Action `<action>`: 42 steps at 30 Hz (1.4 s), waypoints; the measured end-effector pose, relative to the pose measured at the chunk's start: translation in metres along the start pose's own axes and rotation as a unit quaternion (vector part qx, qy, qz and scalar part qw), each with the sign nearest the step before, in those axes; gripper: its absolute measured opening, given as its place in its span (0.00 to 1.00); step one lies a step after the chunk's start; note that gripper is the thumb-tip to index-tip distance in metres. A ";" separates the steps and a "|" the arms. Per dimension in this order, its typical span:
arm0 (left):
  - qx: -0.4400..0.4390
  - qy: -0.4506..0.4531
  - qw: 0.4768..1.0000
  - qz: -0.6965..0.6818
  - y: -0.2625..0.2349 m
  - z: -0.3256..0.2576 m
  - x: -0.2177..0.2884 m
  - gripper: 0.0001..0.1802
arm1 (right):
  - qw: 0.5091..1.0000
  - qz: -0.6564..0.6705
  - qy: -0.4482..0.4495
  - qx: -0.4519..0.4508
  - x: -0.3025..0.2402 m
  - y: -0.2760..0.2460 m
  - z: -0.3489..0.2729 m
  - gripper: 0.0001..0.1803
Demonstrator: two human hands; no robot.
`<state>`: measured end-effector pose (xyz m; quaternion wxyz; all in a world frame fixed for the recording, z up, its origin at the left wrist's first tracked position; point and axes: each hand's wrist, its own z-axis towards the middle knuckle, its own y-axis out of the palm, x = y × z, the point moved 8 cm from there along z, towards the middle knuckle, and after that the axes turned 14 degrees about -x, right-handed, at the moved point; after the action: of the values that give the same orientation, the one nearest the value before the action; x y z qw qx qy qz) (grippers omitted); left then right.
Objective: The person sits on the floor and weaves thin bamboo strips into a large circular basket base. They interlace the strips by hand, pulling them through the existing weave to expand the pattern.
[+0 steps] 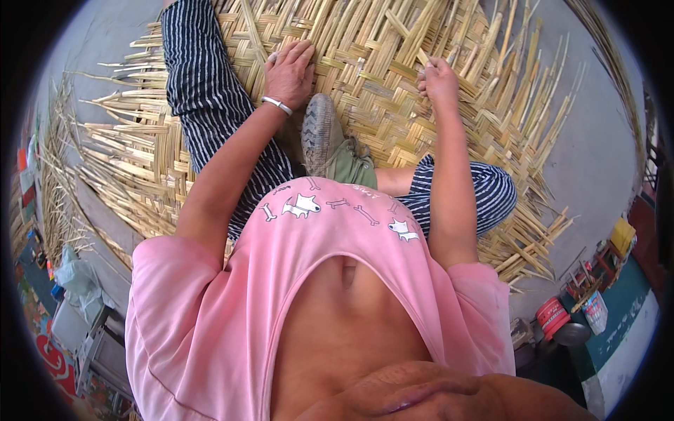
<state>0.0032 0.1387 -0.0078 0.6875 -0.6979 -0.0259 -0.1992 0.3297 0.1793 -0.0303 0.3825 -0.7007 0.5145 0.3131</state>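
Observation:
A large woven mat of yellow-green split-reed strips (393,105) lies under me, its loose strip ends fanning out around the edge. My left hand (289,74), with a pale bangle at the wrist, rests flat on the weave left of my shoe, fingers stretched out. Farther right, my right hand (439,83) is closed in a pinch just above the mat. A split-reed strip (401,28) slants down to its fingertips and seems to be gripped there. The exact grip is partly hidden by the curled fingers.
My green shoe (321,133) and striped trouser legs (210,91) press on the mat. Loose reeds (56,168) lie at the left and more reeds (618,63) at the far right. A grey chair (105,351) stands lower left; a red round container (552,318) sits lower right.

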 end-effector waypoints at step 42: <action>-0.378 0.023 0.911 0.166 -0.123 0.213 0.023 0.18 | 0.974 -0.197 -0.013 -0.112 -0.021 -0.022 0.022 0.17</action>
<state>0.0383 0.3467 0.1213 0.3960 -0.8950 0.1831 -0.0928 0.3439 0.2119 -0.0194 0.3626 -0.8225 0.3227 0.2965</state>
